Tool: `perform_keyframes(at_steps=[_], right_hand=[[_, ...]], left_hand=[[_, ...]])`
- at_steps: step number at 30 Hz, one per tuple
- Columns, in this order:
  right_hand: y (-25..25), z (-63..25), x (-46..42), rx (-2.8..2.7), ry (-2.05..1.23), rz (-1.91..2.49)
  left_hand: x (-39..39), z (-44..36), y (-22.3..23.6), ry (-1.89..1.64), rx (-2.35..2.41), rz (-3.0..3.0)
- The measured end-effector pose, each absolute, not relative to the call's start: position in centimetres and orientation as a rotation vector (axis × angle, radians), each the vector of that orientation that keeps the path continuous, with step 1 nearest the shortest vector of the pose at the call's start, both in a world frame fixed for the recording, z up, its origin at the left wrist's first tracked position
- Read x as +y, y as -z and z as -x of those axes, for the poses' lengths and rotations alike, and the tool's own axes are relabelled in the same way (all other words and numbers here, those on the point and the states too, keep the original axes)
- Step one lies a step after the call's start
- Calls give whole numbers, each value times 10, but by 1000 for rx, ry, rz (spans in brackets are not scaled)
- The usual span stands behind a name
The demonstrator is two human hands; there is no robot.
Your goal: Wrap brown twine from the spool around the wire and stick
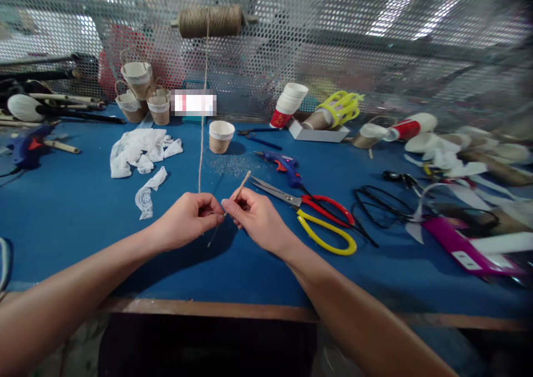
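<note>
A length of twine (pixel 202 138) hangs from the spool (pixel 210 21) on the mesh wall down to my left hand (pixel 194 216), whose thumb and fingers are pinched on it. My right hand (pixel 256 216) grips a short twisted piece of twine (pixel 242 184) that sticks up past its thumb. Both hands nearly touch above the table, and a loose end dangles below them. Just right of my right hand lie scissors (pixel 295 200) with red and yellow handles. Behind the hands stands a twine-wrapped cup (pixel 220 138) with a white rim.
A blue glue gun (pixel 283 163) lies beyond the scissors, pliers (pixel 262 135) behind it. White lace (pixel 139 149) is at left, before stacked twine baskets (pixel 139 80). Paper cups (pixel 289 104) stand at the back. Black cables and a purple power strip (pixel 462 244) lie right.
</note>
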State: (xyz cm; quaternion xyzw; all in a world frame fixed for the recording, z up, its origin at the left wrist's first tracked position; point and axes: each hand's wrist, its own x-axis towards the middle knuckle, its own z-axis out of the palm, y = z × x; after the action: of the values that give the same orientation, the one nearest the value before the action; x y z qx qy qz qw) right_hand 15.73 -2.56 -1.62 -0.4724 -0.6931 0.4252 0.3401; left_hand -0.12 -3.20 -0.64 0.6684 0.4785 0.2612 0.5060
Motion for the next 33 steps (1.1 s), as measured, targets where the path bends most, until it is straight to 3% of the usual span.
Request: perform_keyframes(at_steps=[10, 24, 33], right_hand=[[17, -157, -26, -1619, -1386, 1180], [20, -156, -25, -1775, -1045, 1292], [18, -154, -29, -1743, -1161, 1079]], left_hand=[[-31, 4, 8, -635, 1110, -1725], [-35, -2, 8, -676, 1166, -1616], [-33, -1, 3, -641, 1160, -1561]])
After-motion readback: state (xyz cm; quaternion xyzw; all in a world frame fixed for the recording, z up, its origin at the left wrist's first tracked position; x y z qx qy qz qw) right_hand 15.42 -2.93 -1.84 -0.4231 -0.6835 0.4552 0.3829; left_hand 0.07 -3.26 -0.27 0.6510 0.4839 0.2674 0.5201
